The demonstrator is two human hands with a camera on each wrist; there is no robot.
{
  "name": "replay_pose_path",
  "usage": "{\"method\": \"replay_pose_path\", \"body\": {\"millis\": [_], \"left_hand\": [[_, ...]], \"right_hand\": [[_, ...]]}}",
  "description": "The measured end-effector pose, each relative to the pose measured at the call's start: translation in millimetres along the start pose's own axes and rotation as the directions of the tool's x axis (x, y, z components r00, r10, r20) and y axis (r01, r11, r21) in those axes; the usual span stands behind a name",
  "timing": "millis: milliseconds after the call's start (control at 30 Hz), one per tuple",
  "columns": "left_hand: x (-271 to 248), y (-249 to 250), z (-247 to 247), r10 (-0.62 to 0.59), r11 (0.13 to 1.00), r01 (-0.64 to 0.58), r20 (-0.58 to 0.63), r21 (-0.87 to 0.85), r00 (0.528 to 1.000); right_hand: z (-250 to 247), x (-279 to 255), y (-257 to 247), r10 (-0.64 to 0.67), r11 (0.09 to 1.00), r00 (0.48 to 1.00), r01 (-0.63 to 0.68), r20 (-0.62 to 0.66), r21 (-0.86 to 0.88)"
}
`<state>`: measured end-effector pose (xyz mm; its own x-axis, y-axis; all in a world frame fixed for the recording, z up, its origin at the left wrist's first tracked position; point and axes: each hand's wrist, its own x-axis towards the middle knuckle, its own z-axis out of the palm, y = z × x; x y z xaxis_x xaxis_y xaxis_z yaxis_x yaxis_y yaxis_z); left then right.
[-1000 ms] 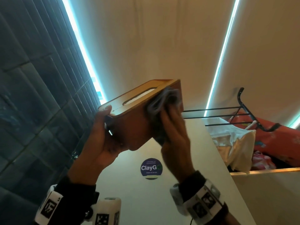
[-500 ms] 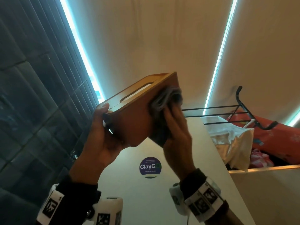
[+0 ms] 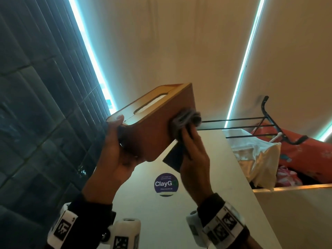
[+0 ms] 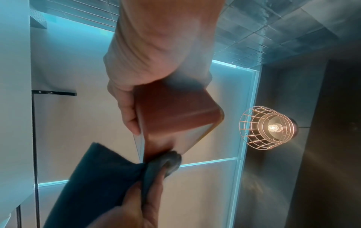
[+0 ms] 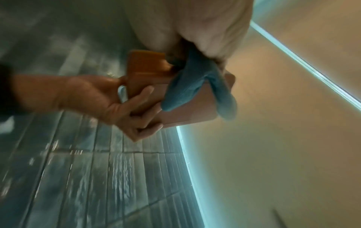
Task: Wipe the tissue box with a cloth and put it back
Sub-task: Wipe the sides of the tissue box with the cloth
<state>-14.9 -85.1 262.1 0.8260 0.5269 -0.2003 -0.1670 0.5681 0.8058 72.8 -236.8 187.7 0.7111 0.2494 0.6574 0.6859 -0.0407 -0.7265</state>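
A wooden tissue box (image 3: 152,130) with a slot in its top is held up in the air, tilted. My left hand (image 3: 115,155) grips its near end, thumb on the top edge and fingers under it (image 5: 136,111). My right hand (image 3: 194,155) holds a dark blue-grey cloth (image 3: 185,121) bunched against the box's long side near its far corner. The left wrist view shows the cloth (image 4: 109,182) hanging below the box (image 4: 175,111), pinched by my right hand (image 4: 140,200). In the right wrist view the cloth (image 5: 195,86) drapes over the box (image 5: 144,77).
A white cabinet (image 3: 206,194) with a round ClayG sticker (image 3: 166,184) stands behind the hands. A black wire rack (image 3: 265,123), white bags (image 3: 256,159) and a red bag (image 3: 305,155) sit at the right. Dark tiled wall (image 3: 36,123) at the left. A caged lamp (image 4: 271,128) hangs nearby.
The right hand has slid the cloth along the box's side toward its far corner. The box has tilted and shifted slightly in the left hand.
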Motion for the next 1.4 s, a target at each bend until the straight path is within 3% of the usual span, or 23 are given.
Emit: {"method": "replay_pose_path", "body": {"millis": [67,133,200,267,433,633,733,833,933,1167,1333,1400], "left_hand": [[-1.6,-0.9,1.7,0.027,0.999,-0.027,-0.005,0.035,1.0],[-1.6,-3.5,2.6,0.054,0.996,-0.052,-0.021,0.071,0.998],[-2.2,-8.5,5.8,0.082,0.992,-0.075,-0.065,0.106,0.995],[-4.1,-16.1,9.9,0.131,0.983,-0.111,-0.132,0.145,0.983],[-12.3,-32.2,19.2,0.273,0.949,-0.242,-0.142,0.204,0.952],[-19.7,-41.3,22.1,0.307,0.914,-0.266,-0.093,0.305,0.947],[-21.8,-35.8,13.5,0.218,0.937,-0.19,-0.07,0.292,0.973],[-20.1,-22.7,6.7,0.035,0.968,-0.018,-0.064,0.251,0.997],[-10.4,-11.1,2.1,-0.132,0.963,0.142,-0.06,0.228,0.989],[7.8,0.2,-4.3,-0.266,0.901,0.232,0.045,0.367,0.963],[8.2,-8.3,1.6,-0.217,0.948,0.206,0.02,0.243,0.976],[8.9,-9.8,3.8,-0.21,0.966,0.204,0.02,0.16,0.978]], "right_hand": [[-4.7,6.2,-1.7,0.324,0.93,0.946,-0.315,-0.017,0.192],[-7.6,11.5,-11.0,0.533,0.721,0.841,-0.509,0.093,0.471],[-5.6,19.6,-15.8,0.623,0.521,0.756,-0.592,0.201,0.615],[-1.5,29.0,-16.7,0.656,0.401,0.692,-0.659,0.303,0.636],[2.5,49.0,-17.9,0.519,0.352,0.698,-0.7,0.493,0.621],[-3.6,52.6,-20.1,0.461,0.363,0.685,-0.726,0.564,0.584],[-17.9,57.9,-15.9,0.447,0.349,0.66,-0.75,0.603,0.562],[-34.5,67.0,-8.0,0.454,0.325,0.601,-0.799,0.657,0.506],[-42.8,72.7,-1.9,0.461,0.34,0.549,-0.835,0.697,0.432],[-38.9,78.1,6.6,0.47,0.35,0.455,-0.883,0.757,0.313],[-37.8,78.6,12.6,0.482,0.387,0.465,-0.873,0.743,0.296],[-39.0,75.1,16.3,0.551,0.412,0.534,-0.842,0.641,0.348]]}}
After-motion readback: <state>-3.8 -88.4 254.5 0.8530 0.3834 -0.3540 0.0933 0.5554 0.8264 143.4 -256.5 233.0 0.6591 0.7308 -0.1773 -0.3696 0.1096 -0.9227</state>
